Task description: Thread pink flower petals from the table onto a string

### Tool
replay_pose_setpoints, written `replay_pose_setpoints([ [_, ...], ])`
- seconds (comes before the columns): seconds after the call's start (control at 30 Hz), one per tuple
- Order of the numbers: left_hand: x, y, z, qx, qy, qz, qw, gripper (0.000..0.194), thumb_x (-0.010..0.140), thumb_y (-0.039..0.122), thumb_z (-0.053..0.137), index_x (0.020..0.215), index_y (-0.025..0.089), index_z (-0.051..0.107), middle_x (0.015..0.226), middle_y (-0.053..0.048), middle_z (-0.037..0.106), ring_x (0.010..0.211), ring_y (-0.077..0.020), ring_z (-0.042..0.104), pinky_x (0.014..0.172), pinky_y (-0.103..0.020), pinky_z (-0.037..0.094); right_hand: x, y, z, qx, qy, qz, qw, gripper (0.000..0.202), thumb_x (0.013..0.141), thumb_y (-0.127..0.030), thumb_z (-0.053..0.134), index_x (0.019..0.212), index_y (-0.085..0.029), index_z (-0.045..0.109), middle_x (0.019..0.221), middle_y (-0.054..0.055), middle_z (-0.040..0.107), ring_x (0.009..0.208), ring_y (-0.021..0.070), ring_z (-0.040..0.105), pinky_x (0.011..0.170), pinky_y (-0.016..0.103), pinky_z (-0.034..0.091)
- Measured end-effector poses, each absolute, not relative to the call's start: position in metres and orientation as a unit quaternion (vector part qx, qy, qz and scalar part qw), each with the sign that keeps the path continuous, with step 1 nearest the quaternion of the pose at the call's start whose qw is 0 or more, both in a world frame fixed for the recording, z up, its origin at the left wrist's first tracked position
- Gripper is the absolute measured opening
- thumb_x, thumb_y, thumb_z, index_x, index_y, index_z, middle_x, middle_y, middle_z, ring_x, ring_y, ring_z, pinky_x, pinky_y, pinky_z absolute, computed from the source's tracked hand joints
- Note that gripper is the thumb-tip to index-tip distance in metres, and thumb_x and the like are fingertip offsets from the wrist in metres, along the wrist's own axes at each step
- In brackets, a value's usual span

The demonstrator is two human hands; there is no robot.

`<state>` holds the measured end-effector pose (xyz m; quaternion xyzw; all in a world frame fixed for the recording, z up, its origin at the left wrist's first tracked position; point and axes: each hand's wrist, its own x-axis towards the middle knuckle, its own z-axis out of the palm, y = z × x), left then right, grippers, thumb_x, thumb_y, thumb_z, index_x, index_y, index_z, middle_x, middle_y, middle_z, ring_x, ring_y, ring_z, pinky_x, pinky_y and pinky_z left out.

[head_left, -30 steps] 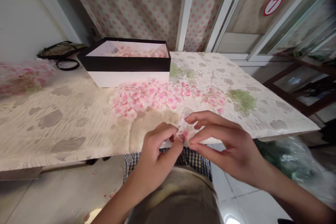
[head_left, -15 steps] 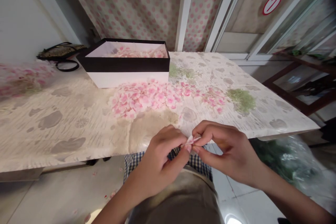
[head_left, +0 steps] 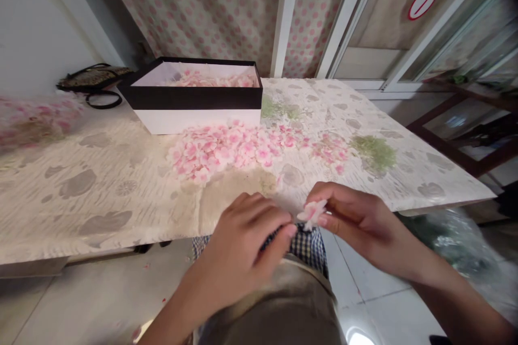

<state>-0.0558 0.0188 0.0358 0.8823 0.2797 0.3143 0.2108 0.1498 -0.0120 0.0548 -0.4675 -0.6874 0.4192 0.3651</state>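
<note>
A pale pink blossom (head_left: 313,213) is pinched between the thumb and fingers of my right hand (head_left: 356,226), just past the table's front edge. Close by on its left, my left hand (head_left: 253,237) has thumb and fingertips brought near each other; whatever they hold, if anything, is too small to make out. A gap separates the left fingertips from the blossom. Beyond my hands, a heap of pink blossoms (head_left: 218,150) lies on the patterned tablecloth (head_left: 154,199), with a smaller scatter of blossoms (head_left: 329,152) to its right.
Behind the heap stands a black-rimmed white box (head_left: 202,119) with pink petals inside. Green sprigs (head_left: 373,152) lie on the right. More pink flowers (head_left: 36,118) are at the far left, near a dark bag (head_left: 95,76). A plastic bag (head_left: 457,248) with greenery is below, right.
My hands have moved apart. The blossom that was between both hands' fingertips is now in my right hand alone, its petals facing my left hand.
</note>
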Motion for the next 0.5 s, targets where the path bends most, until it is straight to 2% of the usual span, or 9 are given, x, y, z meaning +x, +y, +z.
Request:
replay_pose_setpoints([
  [0.07,-0.059,0.032,0.028,0.846,0.341,0.347,0.219,0.012,0.091,0.016,0.048,0.086,0.017,0.059,0.08,-0.001,0.062,0.075,-0.0142,0.054,0.069,-0.029,0.042,0.157,-0.009,0.056,-0.453,-0.687,0.407,0.396,0.005,0.09,-0.02,0.054,0.088,-0.021,0.058,0.082,0.0,0.056,0.075,0.0096,0.055,0.066,0.019,0.045],
  [0.2,-0.057,0.058,0.008,0.803,0.438,0.364,0.175,0.013,0.087,0.014,0.051,0.093,0.017,0.063,0.087,-0.003,0.063,0.072,-0.0146,0.056,0.065,-0.029,0.045,0.169,-0.005,0.056,-0.445,-0.66,0.398,0.455,0.004,0.087,-0.018,0.06,0.085,-0.022,0.06,0.083,0.0,0.061,0.077,0.0091,0.06,0.067,0.017,0.049],
  [0.37,-0.051,0.064,-0.004,0.847,0.396,0.306,0.183,0.022,0.084,0.01,0.049,0.094,0.018,0.067,0.096,-0.005,0.061,0.074,-0.0155,0.06,0.063,-0.028,0.049,0.173,-0.003,0.056,-0.435,-0.622,0.438,0.483,0.006,0.084,-0.017,0.064,0.082,-0.022,0.061,0.076,-0.002,0.065,0.068,0.0079,0.065,0.062,0.015,0.052],
  [0.5,-0.049,0.06,-0.007,0.871,0.36,0.284,0.177,0.023,0.086,0.01,0.047,0.096,0.018,0.066,0.103,-0.006,0.06,0.082,-0.0161,0.062,0.07,-0.03,0.051,0.173,-0.001,0.055,-0.444,-0.628,0.423,0.479,0.007,0.083,-0.016,0.066,0.081,-0.021,0.062,0.074,-0.002,0.065,0.067,0.0082,0.065,0.061,0.015,0.052],
])
